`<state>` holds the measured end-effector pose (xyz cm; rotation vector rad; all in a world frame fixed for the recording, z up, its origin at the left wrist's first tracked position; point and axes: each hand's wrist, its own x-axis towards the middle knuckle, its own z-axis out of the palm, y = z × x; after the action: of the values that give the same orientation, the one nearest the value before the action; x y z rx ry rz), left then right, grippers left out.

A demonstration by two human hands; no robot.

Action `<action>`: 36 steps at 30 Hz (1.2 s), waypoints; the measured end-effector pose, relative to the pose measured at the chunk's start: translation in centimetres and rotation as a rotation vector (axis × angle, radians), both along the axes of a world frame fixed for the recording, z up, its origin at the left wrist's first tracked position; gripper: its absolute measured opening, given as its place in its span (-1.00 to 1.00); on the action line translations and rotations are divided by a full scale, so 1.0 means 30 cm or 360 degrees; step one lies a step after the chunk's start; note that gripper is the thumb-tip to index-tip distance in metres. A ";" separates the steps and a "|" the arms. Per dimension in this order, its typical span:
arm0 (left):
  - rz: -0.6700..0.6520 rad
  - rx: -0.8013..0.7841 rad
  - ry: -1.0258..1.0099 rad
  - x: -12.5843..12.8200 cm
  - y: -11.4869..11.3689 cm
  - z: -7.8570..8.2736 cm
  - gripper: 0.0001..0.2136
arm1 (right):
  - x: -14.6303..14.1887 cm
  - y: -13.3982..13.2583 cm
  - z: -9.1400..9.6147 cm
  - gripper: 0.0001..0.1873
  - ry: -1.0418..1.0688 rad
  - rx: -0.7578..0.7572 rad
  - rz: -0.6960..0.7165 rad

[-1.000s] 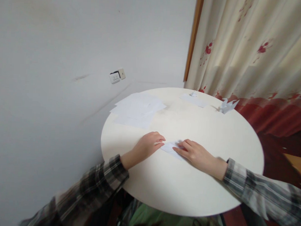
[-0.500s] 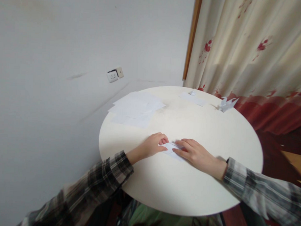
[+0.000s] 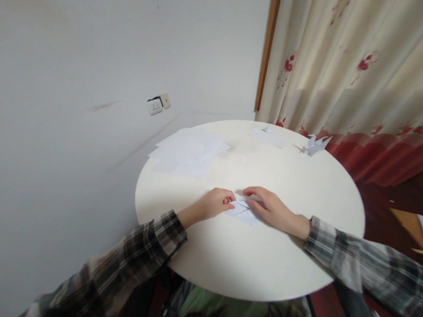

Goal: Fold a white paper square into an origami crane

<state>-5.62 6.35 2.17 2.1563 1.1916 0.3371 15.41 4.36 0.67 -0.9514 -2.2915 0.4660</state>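
A small folded sheet of white paper (image 3: 243,214) lies on the round white table (image 3: 249,266) between my hands. My left hand (image 3: 217,202) pinches its left corner, thumb in front and fingers curled behind. My right hand (image 3: 270,207) rests over the paper's right side, its fingers apart, the thumb at a raised flap and the index finger stretched out beyond the far edge. Creases and a loose flap show on the paper's upper face. Part of its right end is hidden under my right hand.
Several loose white sheets (image 3: 189,151) overlap at the table's back left. A folded paper crane (image 3: 315,145) stands at the back right. Near the far edge, a small folded paper piece (image 3: 268,128) sits by a flat sheet (image 3: 267,138). A wall socket (image 3: 154,106) is beyond.
My right hand has loosened and its fingers have lifted and spread, moving slightly away from me. A flap on the paper now stands up. My left hand keeps its pinch.
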 end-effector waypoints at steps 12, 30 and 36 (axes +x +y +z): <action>-0.0141 0.0218 0.0036 0.009 -0.032 0.002 -0.92 | -0.062 0.012 0.053 -0.69 -0.0202 -0.0328 0.0115; 0.0039 0.0051 -0.0131 0.003 -0.048 -0.006 -0.87 | -0.067 0.025 0.036 -0.78 0.0008 -0.0526 0.0053; 0.0095 0.0032 -0.0235 -0.007 -0.032 -0.031 -0.89 | -0.069 0.014 0.047 -0.80 -0.0066 -0.0404 0.0019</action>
<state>-5.83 5.39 1.22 2.0765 1.1747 0.5267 13.33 4.77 2.08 -1.0774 -2.3135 0.7624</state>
